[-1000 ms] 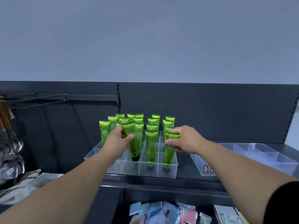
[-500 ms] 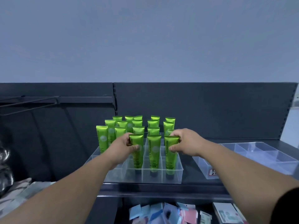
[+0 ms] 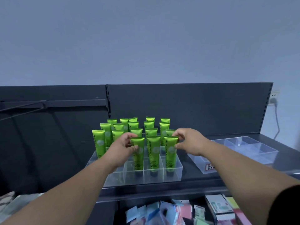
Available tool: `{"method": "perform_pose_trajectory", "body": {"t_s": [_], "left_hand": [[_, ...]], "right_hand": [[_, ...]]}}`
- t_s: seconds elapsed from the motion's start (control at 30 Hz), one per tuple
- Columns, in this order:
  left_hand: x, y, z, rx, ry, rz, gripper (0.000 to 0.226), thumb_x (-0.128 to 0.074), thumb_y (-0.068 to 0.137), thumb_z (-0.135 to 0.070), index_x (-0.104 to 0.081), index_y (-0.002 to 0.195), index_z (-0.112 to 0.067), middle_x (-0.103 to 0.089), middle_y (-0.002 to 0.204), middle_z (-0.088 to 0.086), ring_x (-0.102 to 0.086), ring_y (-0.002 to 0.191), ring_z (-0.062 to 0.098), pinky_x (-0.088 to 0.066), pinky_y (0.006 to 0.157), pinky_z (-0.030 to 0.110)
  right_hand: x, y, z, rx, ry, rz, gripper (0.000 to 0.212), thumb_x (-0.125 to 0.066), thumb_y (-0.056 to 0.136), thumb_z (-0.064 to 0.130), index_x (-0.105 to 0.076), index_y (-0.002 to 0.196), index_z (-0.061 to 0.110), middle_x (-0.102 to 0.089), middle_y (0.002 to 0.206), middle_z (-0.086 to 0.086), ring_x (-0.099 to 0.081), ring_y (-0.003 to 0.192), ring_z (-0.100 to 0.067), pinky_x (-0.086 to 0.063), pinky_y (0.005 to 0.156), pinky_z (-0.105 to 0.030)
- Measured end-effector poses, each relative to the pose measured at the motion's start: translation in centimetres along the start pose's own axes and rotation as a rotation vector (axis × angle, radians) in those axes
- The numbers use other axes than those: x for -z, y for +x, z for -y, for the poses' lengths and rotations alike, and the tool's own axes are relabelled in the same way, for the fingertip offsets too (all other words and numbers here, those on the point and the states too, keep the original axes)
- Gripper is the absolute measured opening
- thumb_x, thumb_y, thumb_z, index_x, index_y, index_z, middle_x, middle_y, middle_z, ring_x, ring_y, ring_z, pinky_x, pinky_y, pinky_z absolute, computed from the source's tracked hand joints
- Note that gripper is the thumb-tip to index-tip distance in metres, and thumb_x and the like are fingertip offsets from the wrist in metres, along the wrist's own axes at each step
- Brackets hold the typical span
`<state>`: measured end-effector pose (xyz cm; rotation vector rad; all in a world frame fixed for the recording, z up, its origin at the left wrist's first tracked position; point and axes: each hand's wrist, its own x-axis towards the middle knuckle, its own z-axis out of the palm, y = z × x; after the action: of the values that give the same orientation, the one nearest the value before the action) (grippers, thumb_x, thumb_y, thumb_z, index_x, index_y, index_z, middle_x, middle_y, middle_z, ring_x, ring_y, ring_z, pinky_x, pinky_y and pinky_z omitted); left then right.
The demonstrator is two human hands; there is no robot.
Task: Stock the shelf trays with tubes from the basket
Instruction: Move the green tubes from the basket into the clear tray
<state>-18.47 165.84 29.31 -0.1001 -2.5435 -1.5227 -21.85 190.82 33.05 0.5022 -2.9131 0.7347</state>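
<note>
A clear divided tray (image 3: 162,176) stands on the dark shelf with several bright green tubes upright in its compartments, caps down. My left hand (image 3: 121,150) pinches the top of a front-row green tube (image 3: 138,156) standing in the tray. My right hand (image 3: 190,141) pinches the top corner of the front right green tube (image 3: 170,155), which also stands in its compartment. A third front tube (image 3: 153,153) stands between them, untouched. No basket is in view.
A second clear divided tray (image 3: 263,156) holding nothing sits to the right on the same shelf (image 3: 203,182). Below the shelf lie several small packets and boxes (image 3: 170,211). A dark back panel rises behind the tubes; a rail with hooks (image 3: 48,103) juts out at left.
The left-hand tube went from tilted to standing upright in the front row. Both hands stay on the front tubes' tops. The view shifted slightly right.
</note>
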Motion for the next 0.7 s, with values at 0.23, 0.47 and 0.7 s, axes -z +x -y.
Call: {"method": "perform_pose_trajectory", "body": {"t_s": [0.23, 0.47, 0.7], "left_hand": [[-0.5, 0.1, 0.5, -0.021, -0.016, -0.058, 0.031, -0.057, 0.094, -0.013, -0.052, 0.119, -0.031, -0.057, 0.110, -0.005, -0.056, 0.102, 0.014, -0.044, 0.079, 0.023], [-0.5, -0.5, 0.4, -0.020, 0.001, -0.094, 0.034, -0.055, 0.095, -0.012, -0.050, 0.125, -0.028, -0.056, 0.102, -0.009, -0.056, 0.096, 0.012, -0.046, 0.075, 0.023], [-0.2, -0.8, 0.5, -0.053, -0.007, -0.106, 0.040, -0.059, 0.093, -0.010, -0.049, 0.129, -0.024, -0.056, 0.116, -0.005, -0.054, 0.111, 0.013, -0.040, 0.091, 0.023]], "right_hand": [[-1.5, -0.3, -0.4, -0.047, 0.022, -0.090, 0.040, -0.061, 0.091, 0.014, -0.054, 0.130, 0.020, -0.052, 0.088, 0.007, -0.051, 0.084, -0.014, -0.035, 0.070, -0.021], [-2.2, -0.9, -0.3, -0.093, 0.087, -0.134, 0.035, -0.061, 0.089, 0.012, -0.056, 0.122, 0.024, -0.066, 0.100, 0.005, -0.059, 0.095, -0.016, -0.043, 0.076, -0.026], [-2.4, -1.9, -0.5, -0.138, 0.146, -0.130, 0.033, -0.062, 0.088, 0.014, -0.054, 0.119, 0.024, -0.063, 0.099, 0.010, -0.056, 0.091, -0.012, -0.039, 0.065, -0.020]]}}
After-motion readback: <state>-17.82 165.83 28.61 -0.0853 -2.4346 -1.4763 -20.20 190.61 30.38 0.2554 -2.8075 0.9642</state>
